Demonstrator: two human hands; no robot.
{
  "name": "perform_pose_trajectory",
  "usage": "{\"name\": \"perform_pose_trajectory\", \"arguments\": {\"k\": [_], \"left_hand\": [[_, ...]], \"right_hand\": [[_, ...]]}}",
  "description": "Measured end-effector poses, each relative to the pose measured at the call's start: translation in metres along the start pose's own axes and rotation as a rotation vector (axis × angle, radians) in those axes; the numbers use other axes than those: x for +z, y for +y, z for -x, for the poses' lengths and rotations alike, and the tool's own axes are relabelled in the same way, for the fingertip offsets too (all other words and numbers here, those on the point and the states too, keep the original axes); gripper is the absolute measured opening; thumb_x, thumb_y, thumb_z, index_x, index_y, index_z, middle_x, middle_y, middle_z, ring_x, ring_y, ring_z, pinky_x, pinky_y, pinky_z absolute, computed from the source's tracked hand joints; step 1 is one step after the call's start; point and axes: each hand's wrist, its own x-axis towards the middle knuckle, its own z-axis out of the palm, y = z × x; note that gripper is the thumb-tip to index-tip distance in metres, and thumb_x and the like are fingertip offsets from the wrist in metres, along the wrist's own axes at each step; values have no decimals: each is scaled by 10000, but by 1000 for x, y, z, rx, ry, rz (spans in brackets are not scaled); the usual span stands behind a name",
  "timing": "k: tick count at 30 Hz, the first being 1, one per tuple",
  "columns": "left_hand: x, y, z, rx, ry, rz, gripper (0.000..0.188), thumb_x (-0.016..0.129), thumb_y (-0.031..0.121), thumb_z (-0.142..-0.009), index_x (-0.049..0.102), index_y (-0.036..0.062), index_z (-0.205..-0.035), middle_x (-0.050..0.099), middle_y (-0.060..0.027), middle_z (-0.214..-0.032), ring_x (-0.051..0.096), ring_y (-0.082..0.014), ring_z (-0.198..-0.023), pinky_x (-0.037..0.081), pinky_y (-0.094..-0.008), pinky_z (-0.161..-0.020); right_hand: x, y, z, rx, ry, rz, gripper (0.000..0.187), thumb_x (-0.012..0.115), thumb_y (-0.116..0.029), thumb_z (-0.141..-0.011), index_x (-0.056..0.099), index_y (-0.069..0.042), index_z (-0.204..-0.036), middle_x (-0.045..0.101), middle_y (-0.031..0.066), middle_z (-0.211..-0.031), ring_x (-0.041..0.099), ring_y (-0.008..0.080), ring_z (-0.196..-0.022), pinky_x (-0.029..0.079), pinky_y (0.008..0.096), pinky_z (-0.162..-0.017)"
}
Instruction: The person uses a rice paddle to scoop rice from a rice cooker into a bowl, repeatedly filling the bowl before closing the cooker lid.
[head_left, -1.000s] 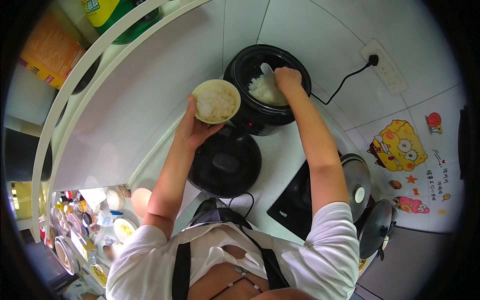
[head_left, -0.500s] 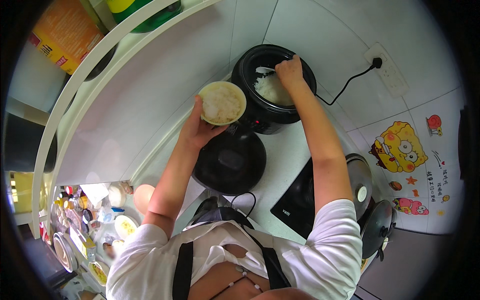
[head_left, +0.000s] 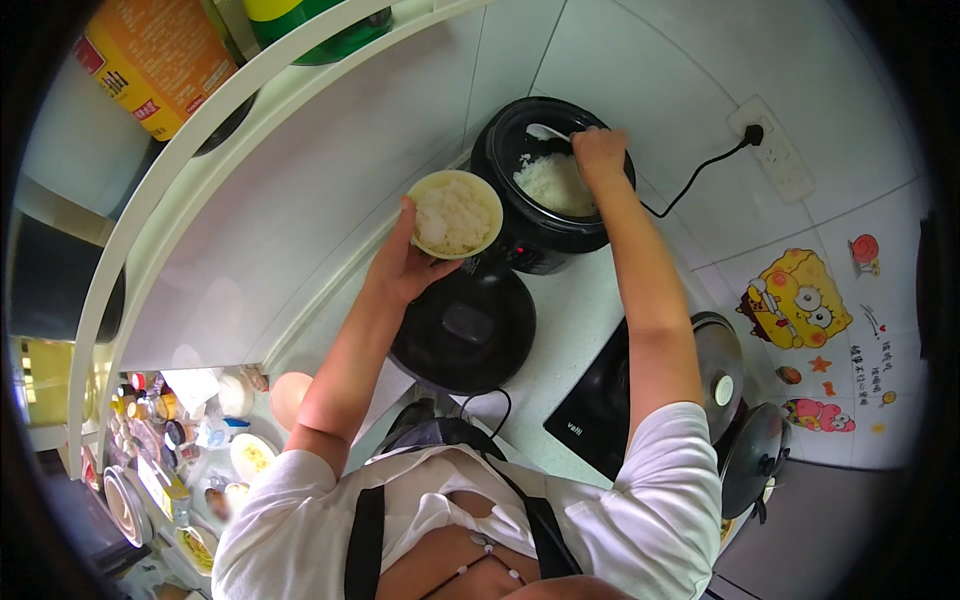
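Observation:
My left hand point(head_left: 405, 262) grips a pale yellow bowl point(head_left: 414, 240) from its left and near side. Cooked rice point(head_left: 455, 215) fills it close to the rim. The bowl is held beside the black rice cooker point(head_left: 500, 125), which stands uncovered. Over the cooker's right part, my right hand point(head_left: 600, 155) is closed on the handle of a white rice paddle point(head_left: 547, 132). The paddle's head is inside the pot, towards its far left. White rice point(head_left: 553, 185) lies in the pot below it.
A dark round lid-like piece point(head_left: 465, 325) lies in front of the cooker. On the right are a black cooktop point(head_left: 590, 410) and lidded pans point(head_left: 752, 460). A cord point(head_left: 700, 165) runs to the wall socket point(head_left: 770, 150). A curved shelf point(head_left: 105, 250) rises at left.
My right hand has shifted slightly right and nearer, and the paddle's white head shows more plainly inside the pot. My left hand still holds the bowl beside the cooker.

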Motion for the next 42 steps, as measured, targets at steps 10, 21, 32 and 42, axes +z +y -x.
{"name": "perform_pose_trajectory", "arguments": {"k": [10,21,32,42], "left_hand": [[-2,-5,0,0,-13,55,556,527,521,-853,403,187,-1279,434,-56,-1306,420,-270,-1209,330,-543,-977],[-1,-15,5,-8,2,32,584,467,566,-854,396,189,-1294,439,-67,-1313,421,-287,-1209,397,-519,-936],[-5,-22,3,-23,-46,66,608,534,547,-834,389,175,-1292,422,-51,-1314,393,-261,-1226,303,-560,-989],[0,-21,3,-16,-57,55,636,536,568,-821,385,177,-1300,425,-54,-1312,390,-266,-1224,316,-550,-983]], "right_hand": [[17,-27,20,-387,65,158,135,547,-151,-762,681,-151,-765,647,28,-786,628,182,-773,383,346,-767],[2,-3,51,-545,67,113,145,540,-158,-764,666,-155,-692,652,35,-690,636,188,-694,376,328,-780],[-6,29,49,-353,-277,104,188,508,-112,-799,687,-149,-841,683,54,-849,644,214,-852,372,360,-825],[-8,45,43,-211,-246,-59,169,519,-133,-799,687,-152,-812,685,50,-835,647,210,-821,377,357,-824]]}}
